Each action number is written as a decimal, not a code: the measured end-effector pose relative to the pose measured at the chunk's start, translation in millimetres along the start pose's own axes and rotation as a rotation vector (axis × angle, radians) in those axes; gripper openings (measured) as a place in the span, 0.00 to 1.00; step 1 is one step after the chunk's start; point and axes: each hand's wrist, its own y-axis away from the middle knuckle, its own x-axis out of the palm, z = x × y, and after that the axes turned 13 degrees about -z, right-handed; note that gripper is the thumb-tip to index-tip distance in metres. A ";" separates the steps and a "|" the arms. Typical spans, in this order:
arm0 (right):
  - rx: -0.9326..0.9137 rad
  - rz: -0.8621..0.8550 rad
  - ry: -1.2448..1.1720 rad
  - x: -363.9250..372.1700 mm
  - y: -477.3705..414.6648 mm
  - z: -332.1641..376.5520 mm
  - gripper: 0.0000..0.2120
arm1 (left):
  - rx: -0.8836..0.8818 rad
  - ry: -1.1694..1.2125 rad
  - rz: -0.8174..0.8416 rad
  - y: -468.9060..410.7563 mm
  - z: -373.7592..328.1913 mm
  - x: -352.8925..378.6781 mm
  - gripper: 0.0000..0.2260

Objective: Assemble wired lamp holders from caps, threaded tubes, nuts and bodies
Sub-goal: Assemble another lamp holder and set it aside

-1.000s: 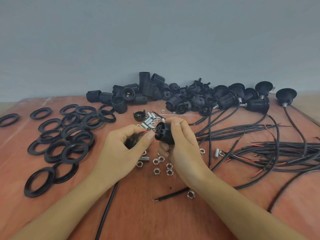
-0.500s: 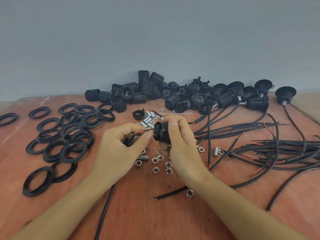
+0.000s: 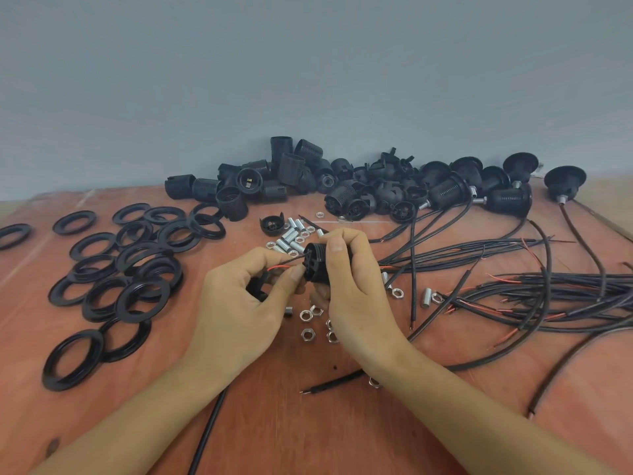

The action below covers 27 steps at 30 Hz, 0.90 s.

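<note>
right hand curled round the black body, held just above the worktop over the loose nuts. left hand pinches the red wire and a black one at the body's end face; a dark part, likely the cap, is tucked in its palm. risks, as i judge: thin strands could fray or miss the terminal holes, the two wires could get swapped, or the tucked part could slip out. against the earlier frames little differs: same grips, wires at the same face, body perhaps a shade nearer the left thumb.
</note>
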 end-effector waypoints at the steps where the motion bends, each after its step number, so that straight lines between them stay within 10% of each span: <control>1: 0.007 0.002 -0.007 0.0 -0.7 0.2 0.10 | -0.008 0.006 0.000 -0.7 0.5 -0.3 0.05; 16: 0.114 0.023 -0.121 -1.7 -7.6 0.4 0.11 | -0.216 0.177 0.025 -5.8 2.8 0.1 0.03; 27: 0.013 0.034 -0.080 1.1 -4.4 -4.0 0.10 | -0.034 0.062 -0.025 0.2 3.5 3.4 0.02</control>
